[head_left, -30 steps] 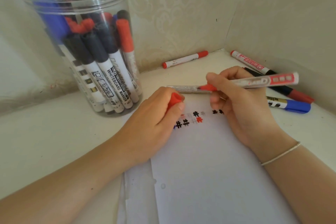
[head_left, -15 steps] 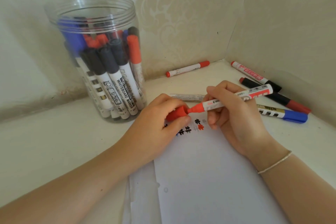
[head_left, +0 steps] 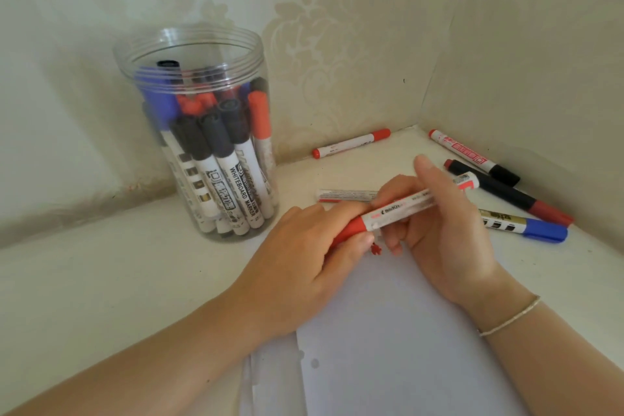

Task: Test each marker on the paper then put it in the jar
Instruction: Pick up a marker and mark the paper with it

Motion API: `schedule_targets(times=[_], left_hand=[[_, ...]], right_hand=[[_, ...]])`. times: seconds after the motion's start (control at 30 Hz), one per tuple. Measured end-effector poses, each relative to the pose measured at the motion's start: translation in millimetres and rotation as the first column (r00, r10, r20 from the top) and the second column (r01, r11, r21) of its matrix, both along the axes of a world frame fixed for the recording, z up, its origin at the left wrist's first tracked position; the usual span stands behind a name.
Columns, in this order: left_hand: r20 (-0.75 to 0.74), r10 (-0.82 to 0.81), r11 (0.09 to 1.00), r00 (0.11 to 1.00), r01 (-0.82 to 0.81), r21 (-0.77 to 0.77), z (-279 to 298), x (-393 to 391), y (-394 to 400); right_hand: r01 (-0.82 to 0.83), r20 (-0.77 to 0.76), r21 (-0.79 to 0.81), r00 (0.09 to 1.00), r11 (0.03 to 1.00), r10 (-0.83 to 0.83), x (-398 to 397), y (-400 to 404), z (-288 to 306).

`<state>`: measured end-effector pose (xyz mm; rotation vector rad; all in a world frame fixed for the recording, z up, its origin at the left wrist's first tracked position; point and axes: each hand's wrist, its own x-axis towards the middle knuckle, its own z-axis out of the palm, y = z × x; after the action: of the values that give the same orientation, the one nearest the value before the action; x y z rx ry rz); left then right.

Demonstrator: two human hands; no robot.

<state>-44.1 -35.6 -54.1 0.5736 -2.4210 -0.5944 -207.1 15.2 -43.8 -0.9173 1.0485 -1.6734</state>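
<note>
Both hands hold one red marker (head_left: 401, 208) over the top of the white paper (head_left: 398, 331). My left hand (head_left: 304, 257) grips its red cap (head_left: 349, 231), which sits on the marker's end. My right hand (head_left: 439, 223) grips the white barrel, with the index finger raised. A small red test mark (head_left: 375, 249) shows on the paper between the hands; other marks are hidden. The clear plastic jar (head_left: 196, 54) stands open at the back left, holding several black, red and blue markers.
Loose markers lie on the cream surface by the corner walls: a red one (head_left: 351, 142) at the back, a red-printed one with a black cap (head_left: 472, 156), a black-and-red one (head_left: 506, 192), a blue-capped one (head_left: 526, 226), and one (head_left: 344, 195) behind my hands.
The cap in my left hand and the marker in my right hand came together; the red tip is now covered by the cap. The view tilted down, so the jar sits lower.
</note>
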Motion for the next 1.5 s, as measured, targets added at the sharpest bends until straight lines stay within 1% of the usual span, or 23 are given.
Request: schedule_targets(times=[0.07,0.13,0.17,0.27,0.43,0.53,0.67,0.73,0.8,0.93,1.0,1.07,1.1,1.13,1.17,1.2,1.23,1.27,1.3,1.33,1.37,1.47,1.5], left_hand=[[-0.042,0.009,0.997,0.999,-0.006,0.08,1,1,0],[-0.076,0.032,0.994,0.997,-0.024,0.111,1,1,-1],[-0.082,0.049,0.994,0.995,-0.04,0.101,1,1,-2],[-0.131,0.093,0.99,0.987,-0.078,0.114,-1,3,-3],[-0.234,0.125,0.989,0.964,-0.102,0.109,-3,7,-1],[-0.278,0.162,0.987,0.947,-0.153,0.053,4,8,13],[-0.341,0.205,0.956,0.917,-0.262,-0.131,41,11,23],[-0.406,0.198,0.935,0.892,-0.296,-0.196,69,15,21],[-0.51,0.21,0.957,0.834,-0.283,-0.068,104,22,23],[-0.731,0.247,0.968,0.636,-0.203,0.15,149,27,22],[-0.796,0.271,0.963,0.542,-0.147,0.228,159,26,11],[-0.82,0.318,0.948,0.475,-0.187,0.259,165,28,-2],[-0.826,0.327,0.942,0.46,-0.234,0.242,166,30,-10],[-0.826,0.334,0.931,0.454,-0.296,0.213,167,33,-18],[-0.82,0.347,0.912,0.456,-0.368,0.181,167,37,-27],[-0.806,0.359,0.889,0.471,-0.435,0.142,167,41,-35],[-0.781,0.373,0.867,0.502,-0.488,0.101,167,45,-41],[-0.742,0.389,0.846,0.545,-0.531,0.054,166,48,-48],[-0.692,0.408,0.825,0.596,-0.566,0.0,165,51,-52],[-0.631,0.433,0.804,0.644,-0.593,-0.054,164,52,-56],[-0.567,0.457,0.791,0.685,-0.605,-0.093,163,53,-58],[-0.43,0.489,0.789,0.759,-0.595,-0.154,162,53,-64],[-0.402,0.491,0.786,0.773,-0.592,-0.178,164,53,-66]], right_hand=[[0.247,-0.004,0.041,0.969,0.968,-0.247,-4,1,1],[0.478,-0.14,0.047,0.873,0.877,-0.468,-7,1,2],[0.532,-0.245,0.028,0.824,0.846,-0.51,-5,0,2],[0.547,-0.5,-0.061,0.707,0.835,-0.5,5,-2,1],[0.535,-0.547,-0.117,0.669,0.837,-0.504,19,4,19],[0.539,-0.558,-0.135,0.652,0.832,-0.513,27,9,36],[0.525,-0.523,-0.161,0.673,0.836,-0.523,32,17,72],[0.507,-0.464,-0.165,0.717,0.846,-0.52,35,14,89],[0.466,-0.339,-0.148,0.805,0.872,-0.487,41,7,108],[0.332,-0.009,-0.085,0.943,0.939,-0.334,70,-12,138],[0.235,-0.022,-0.067,0.971,0.97,-0.237,85,-25,144],[0.191,-0.235,-0.024,0.953,0.981,-0.191,92,-39,143],[0.216,-0.398,-0.008,0.895,0.976,-0.202,90,-45,140],[0.278,-0.573,-0.002,0.787,0.961,-0.229,85,-50,136],[0.357,-0.738,-0.004,0.629,0.934,-0.244,77,-54,131],[0.431,-0.885,-0.004,0.418,0.903,-0.203,68,-57,123],[0.472,-0.978,0.023,0.195,0.882,-0.079,58,-58,113],[0.483,-0.995,0.089,0.01,0.871,0.096,51,-55,103],[0.482,-0.955,0.183,-0.12,0.857,0.271,44,-54,90],[0.474,-0.885,0.283,-0.207,0.834,0.418,40,-53,75],[0.456,-0.831,0.351,-0.251,0.818,0.496,38,-52,61],[0.396,-0.823,0.302,-0.352,0.867,0.447,42,-55,39],[0.371,-0.84,0.273,-0.358,0.887,0.408,42,-57,36]])
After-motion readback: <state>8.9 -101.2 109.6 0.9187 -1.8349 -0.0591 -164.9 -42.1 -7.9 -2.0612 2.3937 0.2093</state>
